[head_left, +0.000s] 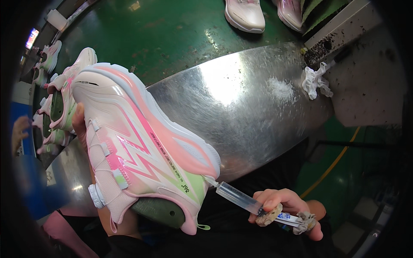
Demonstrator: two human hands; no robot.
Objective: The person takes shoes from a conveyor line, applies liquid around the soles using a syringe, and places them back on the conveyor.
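A pink, white and light-green sports shoe (pixel 124 116) is tilted in front of me, its toe pointing up and left. My left hand (pixel 79 122) grips it from the far side, with most of the fingers hidden behind the upper. A dark insert fills the shoe's opening. In my right hand (pixel 284 201) is a clear plastic syringe (pixel 236 198), the fingers wrapped round its barrel end and plunger. Grimy wrapping covers parts of the plunger end. The syringe's tip meets the seam between sole and upper at the heel.
Below the shoe lies a shiny metal plate (pixel 249 116) with a white powdery patch (pixel 282 90). Crumpled white tissue (pixel 317 81) sits at its right edge. Similar shoes (pixel 64 90) line the left; another pale shoe (pixel 245 16) stands on the green surface (pixel 172 34). A blurred person's hand (pixel 20 131) shows far left.
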